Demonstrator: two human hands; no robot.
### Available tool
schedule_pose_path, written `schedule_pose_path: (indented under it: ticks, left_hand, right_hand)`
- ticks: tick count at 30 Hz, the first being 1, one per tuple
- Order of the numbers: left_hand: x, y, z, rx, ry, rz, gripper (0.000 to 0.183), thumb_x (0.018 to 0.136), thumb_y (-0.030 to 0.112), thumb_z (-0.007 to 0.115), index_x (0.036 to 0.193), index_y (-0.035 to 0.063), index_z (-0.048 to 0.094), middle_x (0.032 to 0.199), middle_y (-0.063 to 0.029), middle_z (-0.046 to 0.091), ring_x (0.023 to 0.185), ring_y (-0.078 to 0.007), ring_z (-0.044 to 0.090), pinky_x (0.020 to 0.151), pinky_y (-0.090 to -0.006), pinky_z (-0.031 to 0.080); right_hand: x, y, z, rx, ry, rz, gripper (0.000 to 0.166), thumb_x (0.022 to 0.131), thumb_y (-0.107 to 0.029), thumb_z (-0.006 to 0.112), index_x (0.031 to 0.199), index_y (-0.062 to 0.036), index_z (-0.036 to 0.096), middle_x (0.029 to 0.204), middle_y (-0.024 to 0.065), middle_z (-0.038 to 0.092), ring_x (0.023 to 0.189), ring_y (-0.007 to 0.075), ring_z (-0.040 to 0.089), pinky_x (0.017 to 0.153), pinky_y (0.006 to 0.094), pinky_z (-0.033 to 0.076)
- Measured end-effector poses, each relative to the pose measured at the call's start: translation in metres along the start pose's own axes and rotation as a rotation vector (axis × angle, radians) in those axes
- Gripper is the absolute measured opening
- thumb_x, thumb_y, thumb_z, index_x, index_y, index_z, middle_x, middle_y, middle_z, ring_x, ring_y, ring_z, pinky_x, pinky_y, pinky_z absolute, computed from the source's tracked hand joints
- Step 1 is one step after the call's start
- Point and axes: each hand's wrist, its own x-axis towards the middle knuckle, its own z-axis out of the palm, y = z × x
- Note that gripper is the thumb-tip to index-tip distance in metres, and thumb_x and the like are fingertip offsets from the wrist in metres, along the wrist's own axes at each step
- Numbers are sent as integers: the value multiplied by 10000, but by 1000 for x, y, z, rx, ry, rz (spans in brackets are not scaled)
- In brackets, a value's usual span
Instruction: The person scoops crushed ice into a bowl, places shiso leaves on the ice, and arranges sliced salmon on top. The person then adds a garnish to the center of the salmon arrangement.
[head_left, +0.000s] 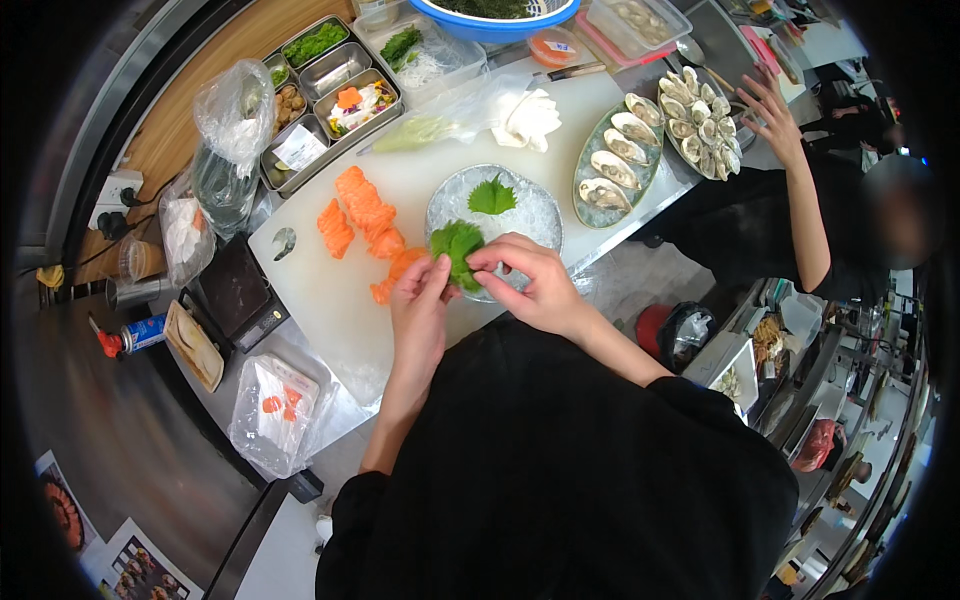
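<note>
Between my two hands is a small stack of green shiso leaves (457, 251), held above the near left rim of a round plate with an icy-looking surface (532, 240). My left hand (424, 300) pinches its lower left edge between thumb and fingers. The fingertips of my right hand (529, 281) pinch its right edge. One more shiso leaf (492, 196) lies flat on the plate. Left of the plate, sliced raw salmon (365, 204) rests in pieces on the white cutting board (315, 300); some slices are partly hidden behind my left hand.
An oval plate of oysters (616, 161) stands right of the board, with a fuller oyster plate (699, 120) beyond it, near a co-worker's raised hand (772, 112). A knife (574, 72), piping bag (420, 133) and crumpled white cloth (527, 120) lie at the back. Steel garnish containers (334, 75) stand back left, a scale (240, 296) left.
</note>
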Motion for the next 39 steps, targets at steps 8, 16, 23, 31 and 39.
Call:
schedule_pose_path:
  ticks: [8, 16, 23, 31, 39]
  left_hand:
    - [-3, -3, 12, 160, -81, 109, 171, 987, 159, 640, 1065, 7, 643, 906, -13, 661, 765, -62, 561, 692, -218, 449]
    - [-4, -17, -15, 343, 16, 92, 152, 996, 153, 617, 1051, 16, 653, 861, 7, 637, 739, -47, 519, 677, -216, 422]
    - [-17, -3, -54, 449, 84, 93, 104, 980, 144, 643, 994, 42, 654, 806, 30, 601, 694, -42, 472, 649, -217, 386]
    - [1, -24, -9, 369, -142, 70, 121, 955, 150, 682, 960, 30, 666, 782, 37, 595, 689, -45, 487, 637, -203, 383]
    - [13, -35, 7, 210, -197, -93, 164, 969, 190, 669, 990, 28, 680, 807, 29, 607, 697, -50, 491, 643, -204, 393]
  right_hand:
    - [-3, -7, 6, 211, 79, 185, 145, 858, -21, 731, 998, -12, 694, 887, 3, 660, 788, 74, 548, 709, 256, 466]
    - [-24, 20, -13, -190, 507, 140, 67, 820, 0, 715, 867, -45, 698, 801, 55, 669, 723, 176, 617, 648, 270, 468]
    - [-21, 55, -9, -810, 216, 6, 156, 777, -81, 723, 921, -39, 682, 938, 83, 639, 935, 294, 567, 831, 411, 446]
    - [-36, 4, 5, 135, 82, 307, 237, 848, -100, 756, 1064, -28, 688, 949, 55, 689, 866, 137, 615, 774, 293, 477]
    - [-51, 37, 3, 415, 393, 480, 132, 926, -65, 672, 1040, -11, 713, 894, -5, 706, 786, 40, 583, 728, 208, 471]
